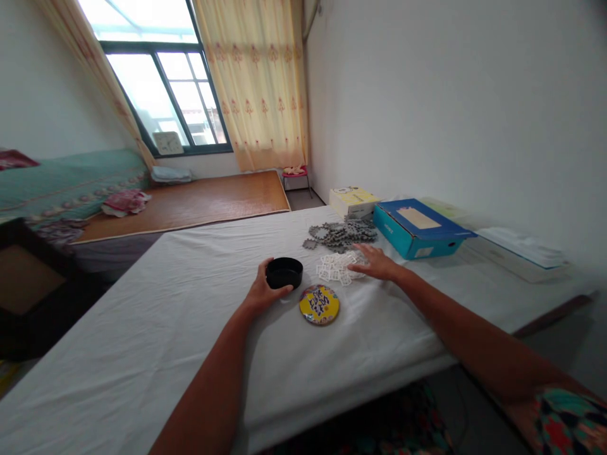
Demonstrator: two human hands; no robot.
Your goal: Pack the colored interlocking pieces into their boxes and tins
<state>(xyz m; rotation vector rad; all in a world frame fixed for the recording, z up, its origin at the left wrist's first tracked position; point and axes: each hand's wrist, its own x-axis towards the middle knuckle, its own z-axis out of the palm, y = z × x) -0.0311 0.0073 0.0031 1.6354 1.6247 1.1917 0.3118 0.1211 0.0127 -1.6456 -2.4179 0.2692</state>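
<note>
My left hand is wrapped round the near left side of a round black container, thumb in front and fingers behind. The container is tilted a little, and its inside looks dark. My right hand is spread at the right edge of a pile of small white plastic pieces, fingers apart; whether a fingertip touches a piece I cannot tell. Between my arms lies a round yellow lid with dark lettering. Just behind the white pieces is a heap of grey gear-shaped pieces.
A blue box and a yellow-and-white box stand by the wall, at the back right. Farther right is a low, pale box with white material on top. A white cloth covers the table. A dark chair stands left.
</note>
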